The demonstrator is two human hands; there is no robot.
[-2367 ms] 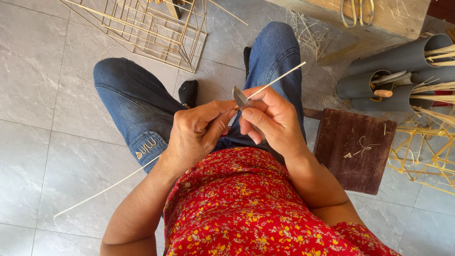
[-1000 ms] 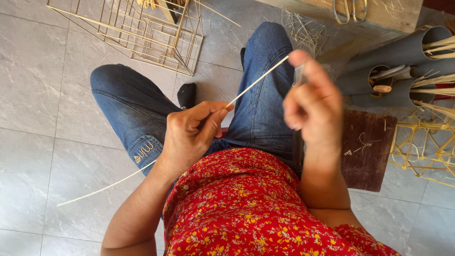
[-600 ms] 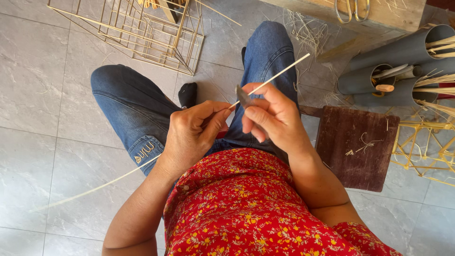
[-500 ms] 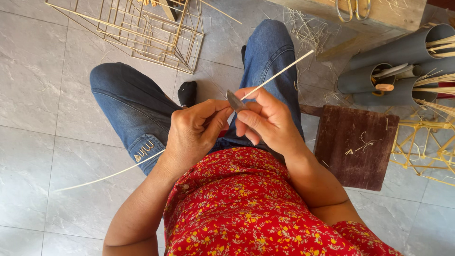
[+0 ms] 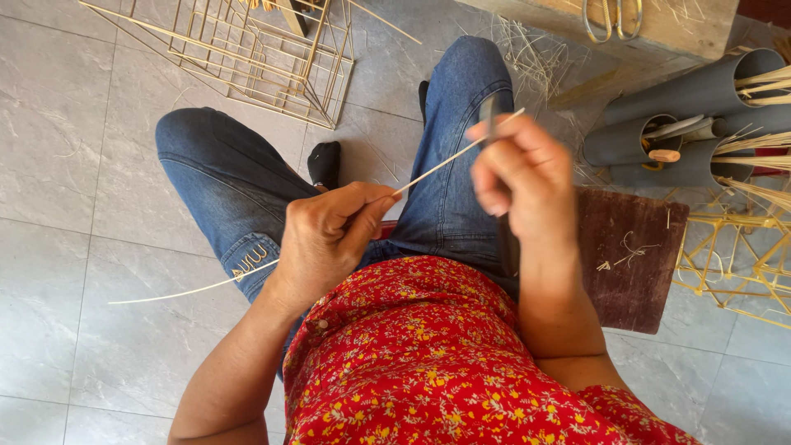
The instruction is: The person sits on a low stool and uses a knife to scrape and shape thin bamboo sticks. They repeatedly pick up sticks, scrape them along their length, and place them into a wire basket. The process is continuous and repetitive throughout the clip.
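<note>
My left hand point(image 5: 325, 239) pinches a long thin bamboo stick point(image 5: 449, 158) over my lap; the stick runs from the lower left near the floor up to the right. My right hand point(image 5: 523, 177) is blurred near the stick's far tip and grips a dark-bladed knife point(image 5: 493, 111), its handle showing below the palm. I sit on the floor in blue jeans and a red flowered top.
A frame of thin bamboo sticks point(image 5: 255, 53) lies on the grey tiles ahead. Grey tubes point(image 5: 684, 136) holding sticks and tools lie at the right, beside a brown board point(image 5: 630, 255) and another stick frame point(image 5: 741, 255). A wooden plank point(image 5: 651, 25) is at top.
My right hand with the knife slid out along the stick from near my left hand to the stick's far end, a repeated stroke. My left hand stayed holding the stick.
</note>
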